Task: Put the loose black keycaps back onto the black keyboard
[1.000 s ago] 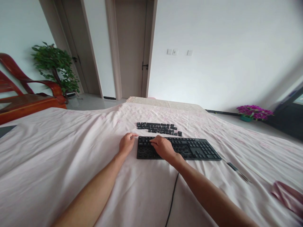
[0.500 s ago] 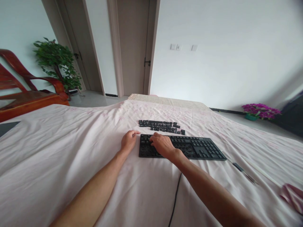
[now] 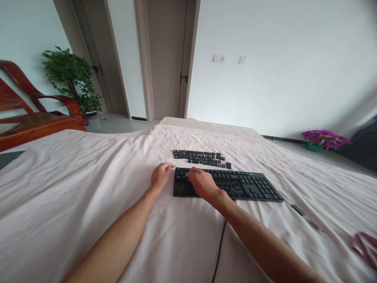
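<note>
1. Right hand point(image 3: 202, 182), pinch hidden, is seemingly working left-side keys point(image 3: 180, 177) of the computer keyboard point(image 3: 232, 184) on the cloth point(image 3: 126, 169).
2. Left hand point(image 3: 160, 175) is pointing alongside, grip unclear.
3. Next move is likely demanding precision.

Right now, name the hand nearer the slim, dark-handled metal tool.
Right. The right hand is over the black rectangular keyboard, left of the tool; the left hand is farther left, beside the keyboard.

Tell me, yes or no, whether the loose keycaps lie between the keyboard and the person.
No, the loose keycaps lie beyond the keyboard, on its far side.
</note>
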A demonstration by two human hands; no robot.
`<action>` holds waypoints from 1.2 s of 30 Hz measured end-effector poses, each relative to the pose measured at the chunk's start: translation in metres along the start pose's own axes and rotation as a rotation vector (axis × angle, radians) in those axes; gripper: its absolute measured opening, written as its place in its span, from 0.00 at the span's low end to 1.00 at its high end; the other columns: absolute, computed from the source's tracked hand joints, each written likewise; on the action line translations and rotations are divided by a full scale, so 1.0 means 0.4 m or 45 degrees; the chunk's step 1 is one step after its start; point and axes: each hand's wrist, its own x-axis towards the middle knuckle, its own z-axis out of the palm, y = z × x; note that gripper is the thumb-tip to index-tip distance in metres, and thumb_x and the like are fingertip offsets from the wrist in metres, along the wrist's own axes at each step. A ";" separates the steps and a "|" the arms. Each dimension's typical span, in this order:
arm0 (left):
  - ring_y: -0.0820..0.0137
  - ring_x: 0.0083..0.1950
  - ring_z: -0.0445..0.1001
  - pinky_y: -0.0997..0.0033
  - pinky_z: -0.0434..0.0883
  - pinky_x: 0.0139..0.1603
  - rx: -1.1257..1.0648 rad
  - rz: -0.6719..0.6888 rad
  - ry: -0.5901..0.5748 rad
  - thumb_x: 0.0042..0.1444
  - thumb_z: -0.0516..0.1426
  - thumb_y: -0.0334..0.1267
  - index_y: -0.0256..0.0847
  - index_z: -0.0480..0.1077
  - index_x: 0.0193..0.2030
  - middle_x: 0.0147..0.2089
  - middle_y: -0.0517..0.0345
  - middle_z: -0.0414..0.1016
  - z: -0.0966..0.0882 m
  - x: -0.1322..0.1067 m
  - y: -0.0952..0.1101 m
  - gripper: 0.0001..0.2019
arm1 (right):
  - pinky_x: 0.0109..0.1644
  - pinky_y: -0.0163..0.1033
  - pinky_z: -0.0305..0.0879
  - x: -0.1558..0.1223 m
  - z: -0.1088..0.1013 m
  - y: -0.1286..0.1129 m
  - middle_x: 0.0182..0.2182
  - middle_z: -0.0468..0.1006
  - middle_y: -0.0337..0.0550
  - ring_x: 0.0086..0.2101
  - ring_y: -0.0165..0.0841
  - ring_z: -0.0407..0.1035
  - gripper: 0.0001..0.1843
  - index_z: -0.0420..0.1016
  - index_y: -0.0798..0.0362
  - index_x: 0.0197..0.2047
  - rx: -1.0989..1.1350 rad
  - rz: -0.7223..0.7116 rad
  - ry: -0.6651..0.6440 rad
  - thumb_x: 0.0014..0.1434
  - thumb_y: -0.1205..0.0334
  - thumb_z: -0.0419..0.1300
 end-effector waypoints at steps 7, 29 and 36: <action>0.67 0.51 0.74 0.69 0.68 0.54 0.003 -0.008 0.015 0.55 0.51 0.30 0.45 0.77 0.42 0.49 0.59 0.79 0.000 0.000 0.002 0.16 | 0.45 0.33 0.63 0.002 0.017 0.008 0.45 0.74 0.44 0.45 0.33 0.70 0.13 0.75 0.48 0.49 0.089 0.071 0.021 0.66 0.64 0.52; 0.67 0.51 0.74 0.68 0.68 0.53 -0.020 0.008 0.032 0.55 0.50 0.29 0.46 0.77 0.42 0.48 0.60 0.79 0.004 0.001 -0.002 0.16 | 0.50 0.36 0.62 -0.003 0.065 0.032 0.40 0.75 0.41 0.43 0.34 0.66 0.11 0.81 0.43 0.44 0.263 0.179 0.309 0.63 0.56 0.58; 0.67 0.51 0.74 0.69 0.68 0.53 -0.019 0.022 0.027 0.55 0.50 0.29 0.45 0.77 0.41 0.49 0.60 0.79 0.004 0.002 -0.004 0.16 | 0.50 0.35 0.61 -0.002 0.070 0.029 0.40 0.76 0.42 0.43 0.34 0.66 0.11 0.81 0.43 0.44 0.271 0.172 0.304 0.62 0.57 0.58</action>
